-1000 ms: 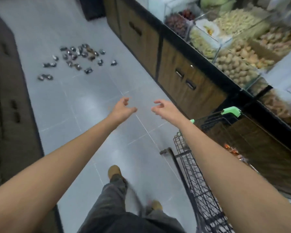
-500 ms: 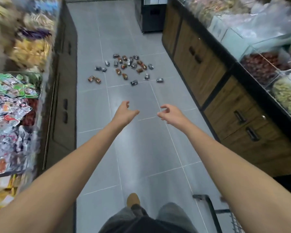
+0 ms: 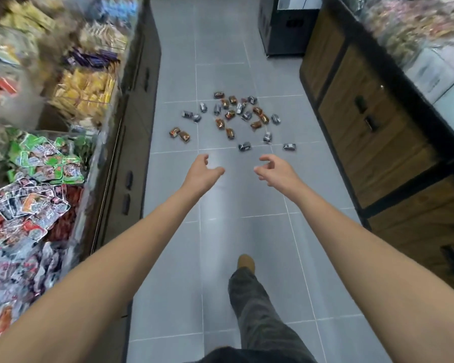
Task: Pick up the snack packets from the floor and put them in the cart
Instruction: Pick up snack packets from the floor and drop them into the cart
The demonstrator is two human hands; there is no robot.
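Fingers (image 3: pixel 204 159) on the left hand (image 3: pixel 201 172) and the right hand (image 3: pixel 274 172) are loosely curled and hold nothing, reaching forward over the grey floor (image 3: pixel 220 244). At 12 o'clock beyond them, the snack packets (image 3: pixel 231 116) lie scattered, closer than half a second ago. The cart has dropped out of view, so the walk-up seems nearly done and no packet is picked up yet.

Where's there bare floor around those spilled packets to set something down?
Bare tiles lie on the near side of the snack packets, between the dark cabinet and the wooden drawers, and beyond them toward the black unit. The packets crowd mid-aisle.
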